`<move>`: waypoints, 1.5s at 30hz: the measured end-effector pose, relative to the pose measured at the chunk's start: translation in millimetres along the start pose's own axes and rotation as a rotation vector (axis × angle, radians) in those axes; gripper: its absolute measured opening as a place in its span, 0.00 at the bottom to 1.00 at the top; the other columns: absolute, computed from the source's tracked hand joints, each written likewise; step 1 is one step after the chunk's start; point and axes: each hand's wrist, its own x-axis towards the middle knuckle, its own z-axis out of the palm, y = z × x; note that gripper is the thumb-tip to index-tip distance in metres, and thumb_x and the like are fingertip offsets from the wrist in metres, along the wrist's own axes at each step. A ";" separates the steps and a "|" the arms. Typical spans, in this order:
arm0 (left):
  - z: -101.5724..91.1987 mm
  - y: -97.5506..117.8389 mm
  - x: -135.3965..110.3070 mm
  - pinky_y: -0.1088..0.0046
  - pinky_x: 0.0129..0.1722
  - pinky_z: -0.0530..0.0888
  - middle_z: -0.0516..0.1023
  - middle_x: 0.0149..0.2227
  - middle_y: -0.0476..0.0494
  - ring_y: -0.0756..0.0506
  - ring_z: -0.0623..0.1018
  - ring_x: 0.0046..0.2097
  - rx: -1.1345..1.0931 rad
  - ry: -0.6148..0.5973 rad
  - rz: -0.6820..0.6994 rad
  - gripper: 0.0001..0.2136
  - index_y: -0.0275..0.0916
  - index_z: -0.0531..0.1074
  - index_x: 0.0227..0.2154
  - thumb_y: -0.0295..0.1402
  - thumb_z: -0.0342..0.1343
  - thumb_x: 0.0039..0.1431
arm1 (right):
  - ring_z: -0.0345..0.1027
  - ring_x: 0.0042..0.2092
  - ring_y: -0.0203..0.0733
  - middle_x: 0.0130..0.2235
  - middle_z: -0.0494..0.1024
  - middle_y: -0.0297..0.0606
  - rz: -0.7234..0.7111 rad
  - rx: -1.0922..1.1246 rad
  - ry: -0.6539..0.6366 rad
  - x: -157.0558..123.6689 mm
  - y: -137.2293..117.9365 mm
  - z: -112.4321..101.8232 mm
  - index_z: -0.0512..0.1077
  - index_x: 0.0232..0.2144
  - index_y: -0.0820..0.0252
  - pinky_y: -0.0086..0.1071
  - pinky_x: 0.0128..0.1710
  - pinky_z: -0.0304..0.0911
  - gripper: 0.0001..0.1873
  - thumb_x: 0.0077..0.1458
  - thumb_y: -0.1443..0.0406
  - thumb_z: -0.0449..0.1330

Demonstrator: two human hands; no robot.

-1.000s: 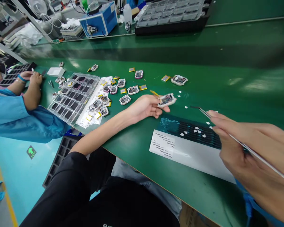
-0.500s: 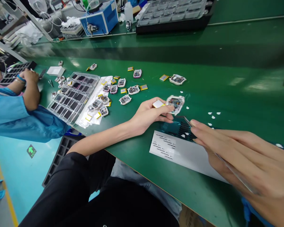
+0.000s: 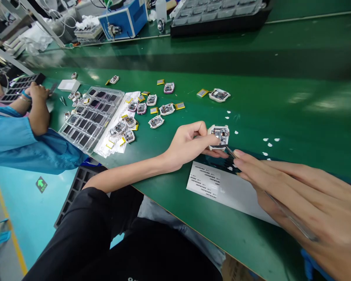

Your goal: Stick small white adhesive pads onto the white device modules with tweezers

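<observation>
My left hand pinches a small white-framed device with an exposed circuit board, holding it just above the green bench. My right hand grips metal tweezers, whose tips touch the lower edge of the device. Under both hands lies a sticker sheet, dark at the top and white with printed text below. Small white backing scraps lie scattered to the right of the device.
Several similar devices and yellow batteries lie on the green bench. A clear compartment tray sits to the left. A co-worker in a blue sleeve works at far left. A blue machine and grey trays stand behind.
My left hand brought the device down and toward me, turning its open face up. My right hand moved the tweezers left until their tips reached the device.
</observation>
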 end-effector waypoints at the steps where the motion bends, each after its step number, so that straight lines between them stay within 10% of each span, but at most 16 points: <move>1: 0.0 -0.2 -0.2 0.74 0.33 0.82 0.74 0.23 0.56 0.53 0.82 0.28 0.000 0.001 0.004 0.17 0.39 0.58 0.23 0.22 0.61 0.61 | 0.81 0.49 0.44 0.54 0.83 0.31 -0.007 -0.004 0.006 0.0 0.0 -1.0 0.64 0.70 0.49 0.41 0.49 0.76 0.34 0.66 0.72 0.61; 12: -1.2 -8.3 1.7 0.73 0.32 0.83 0.68 0.24 0.58 0.52 0.81 0.29 0.003 0.025 0.056 0.28 0.38 0.59 0.22 0.43 0.78 0.45 | 0.79 0.55 0.49 0.58 0.81 0.36 -0.011 0.003 -0.193 10.3 -7.7 -17.8 0.55 0.75 0.53 0.46 0.55 0.76 0.43 0.62 0.76 0.63; 29: 0.9 -5.7 -0.5 0.77 0.30 0.82 0.78 0.26 0.55 0.50 0.84 0.28 0.040 -0.052 0.068 0.26 0.39 0.66 0.33 0.47 0.77 0.47 | 0.81 0.46 0.45 0.53 0.84 0.33 -0.049 -0.074 0.005 0.4 1.9 -1.7 0.62 0.71 0.55 0.41 0.48 0.76 0.36 0.64 0.72 0.62; 45: -8.3 -24.5 29.0 0.74 0.35 0.80 0.78 0.26 0.56 0.51 0.83 0.28 0.196 0.083 0.052 0.19 0.36 0.71 0.38 0.28 0.76 0.49 | 0.81 0.37 0.44 0.42 0.87 0.34 -0.083 -0.084 0.051 19.3 -0.5 -5.5 0.56 0.74 0.57 0.36 0.35 0.74 0.53 0.51 0.80 0.70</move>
